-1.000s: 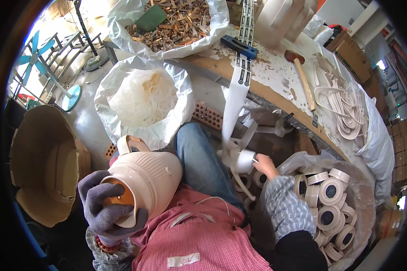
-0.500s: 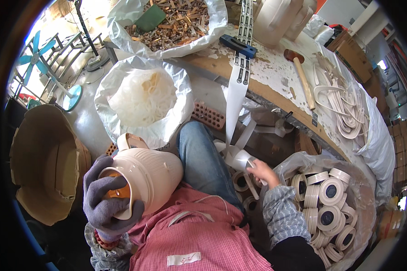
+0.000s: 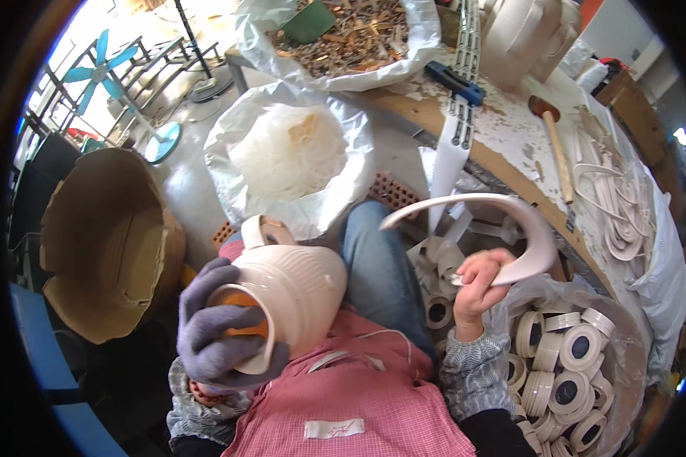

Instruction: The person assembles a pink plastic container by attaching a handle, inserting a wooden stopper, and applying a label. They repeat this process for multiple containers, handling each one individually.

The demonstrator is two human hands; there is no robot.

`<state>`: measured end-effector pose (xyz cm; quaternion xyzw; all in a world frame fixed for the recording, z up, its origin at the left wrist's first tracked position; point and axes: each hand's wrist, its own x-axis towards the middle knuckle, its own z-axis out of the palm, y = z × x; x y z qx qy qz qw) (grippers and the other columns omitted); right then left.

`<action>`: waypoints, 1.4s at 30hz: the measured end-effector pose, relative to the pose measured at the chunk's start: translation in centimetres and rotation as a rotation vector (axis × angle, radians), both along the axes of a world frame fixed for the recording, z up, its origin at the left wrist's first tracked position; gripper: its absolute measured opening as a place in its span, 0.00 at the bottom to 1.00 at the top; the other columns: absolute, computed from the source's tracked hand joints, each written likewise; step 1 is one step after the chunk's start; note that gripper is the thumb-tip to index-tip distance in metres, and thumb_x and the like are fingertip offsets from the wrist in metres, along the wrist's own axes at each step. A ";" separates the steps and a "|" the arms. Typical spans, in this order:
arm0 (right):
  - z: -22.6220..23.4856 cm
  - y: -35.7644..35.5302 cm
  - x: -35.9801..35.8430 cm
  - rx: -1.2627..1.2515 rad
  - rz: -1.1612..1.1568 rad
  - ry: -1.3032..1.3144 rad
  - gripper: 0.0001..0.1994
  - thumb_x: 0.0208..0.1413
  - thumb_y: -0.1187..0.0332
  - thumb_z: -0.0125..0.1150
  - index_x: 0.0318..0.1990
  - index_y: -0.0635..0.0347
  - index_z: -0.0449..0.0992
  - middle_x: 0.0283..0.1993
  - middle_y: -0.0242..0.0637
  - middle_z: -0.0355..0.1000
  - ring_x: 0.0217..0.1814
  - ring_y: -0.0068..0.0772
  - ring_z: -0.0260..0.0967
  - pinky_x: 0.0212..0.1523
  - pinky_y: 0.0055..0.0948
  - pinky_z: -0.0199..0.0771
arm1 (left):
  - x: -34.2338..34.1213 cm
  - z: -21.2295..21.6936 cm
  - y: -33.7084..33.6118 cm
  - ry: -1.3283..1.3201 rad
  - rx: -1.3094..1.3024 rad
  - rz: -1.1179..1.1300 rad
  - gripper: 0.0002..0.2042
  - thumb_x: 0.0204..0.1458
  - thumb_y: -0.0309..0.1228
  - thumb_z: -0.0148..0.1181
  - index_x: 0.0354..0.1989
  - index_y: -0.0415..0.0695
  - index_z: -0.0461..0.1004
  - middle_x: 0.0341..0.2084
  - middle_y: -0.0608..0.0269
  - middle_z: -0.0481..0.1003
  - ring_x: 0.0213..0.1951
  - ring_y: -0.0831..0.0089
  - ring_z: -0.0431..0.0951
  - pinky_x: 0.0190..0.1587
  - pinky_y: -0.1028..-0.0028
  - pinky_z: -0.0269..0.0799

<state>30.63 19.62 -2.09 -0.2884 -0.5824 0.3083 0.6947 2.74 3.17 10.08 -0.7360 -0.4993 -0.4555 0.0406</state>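
Note:
A cream ribbed jug [image 3: 312, 278] lies tilted across my lap, its mouth turned toward my left side. Wrapped over its rim is my left hand [image 3: 217, 320] in a grey knit glove, the fingers partly inside the opening. Orange lining [image 3: 245, 318] shows within the mouth. On the jug's far side a small loop handle [image 3: 261, 230] sticks up. My bare right hand [image 3: 480, 286] grips one end of a curved cream handle [image 3: 540, 242], raised over the right side of my lap and apart from the jug. Its free end points left.
A lined bin of cream rings [image 3: 573, 346] stands at my right. Ahead sits a white bag of translucent strips [image 3: 290, 156]; an open cardboard box [image 3: 103, 244] is at left. The worktable [image 3: 503, 164] bears a mallet [image 3: 556, 148] and a blue clamp [image 3: 454, 84] on a hanging strip.
My right hand has come up from among the white parts beside my knee, and the curved handle now shows clearly in it. My left hand keeps its hold on the jug. The whole view has shifted.

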 end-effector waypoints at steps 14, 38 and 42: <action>4.8 -3.5 -12.3 -0.778 0.945 0.156 0.09 0.66 0.68 0.44 0.50 0.59 0.63 0.23 0.33 0.66 0.14 0.14 0.51 0.17 0.17 0.53 | 1.2 -1.8 -2.8 0.074 0.001 -0.138 0.18 0.31 0.38 0.78 0.31 0.56 0.75 0.38 0.68 0.74 0.44 0.57 0.74 0.44 0.56 0.76; 5.3 -3.7 -10.2 -0.910 1.054 -0.089 0.13 0.61 0.73 0.46 0.52 0.66 0.66 0.37 0.42 0.73 0.41 0.29 0.71 0.50 0.28 0.71 | 3.4 -7.4 -2.9 -1.421 -0.334 0.042 0.12 0.55 0.25 0.53 0.46 0.38 0.67 0.51 0.53 0.67 0.53 0.66 0.69 0.59 0.67 0.64; 4.8 -5.5 -10.9 -0.554 0.798 -0.298 0.26 0.69 0.50 0.34 0.52 0.66 0.68 0.31 0.36 0.71 0.36 0.26 0.69 0.45 0.26 0.68 | 4.0 -10.4 -2.6 -1.291 -0.203 0.036 0.21 0.62 0.37 0.52 0.59 0.37 0.61 0.55 0.51 0.66 0.56 0.64 0.68 0.58 0.62 0.66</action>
